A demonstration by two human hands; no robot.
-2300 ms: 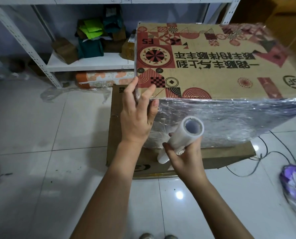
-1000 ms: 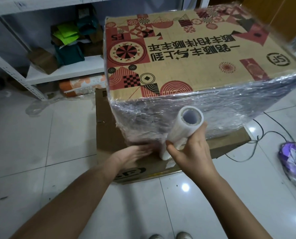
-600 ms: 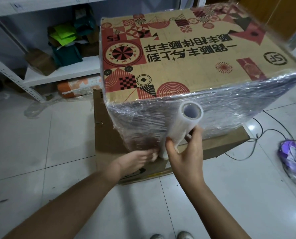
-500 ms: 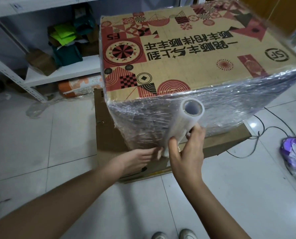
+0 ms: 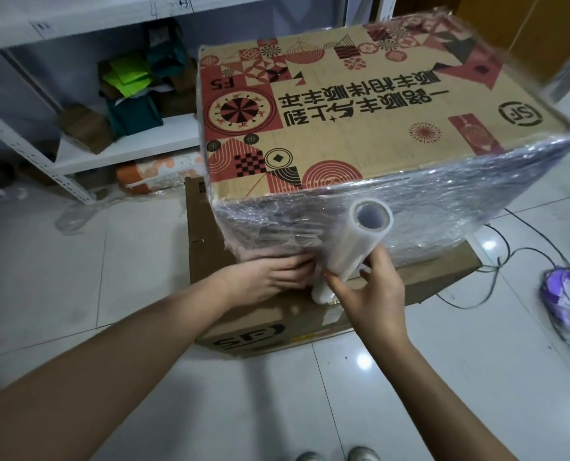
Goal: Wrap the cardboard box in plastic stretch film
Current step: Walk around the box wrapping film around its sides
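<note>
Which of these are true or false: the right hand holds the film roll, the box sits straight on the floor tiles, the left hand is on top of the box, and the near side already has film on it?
1. The right hand holds the film roll. True.
2. The printed box sits straight on the tiles. False: it rests on a plain cardboard box.
3. The left hand is on top. False: it presses low on the near side.
4. The near side carries film. True.
</note>
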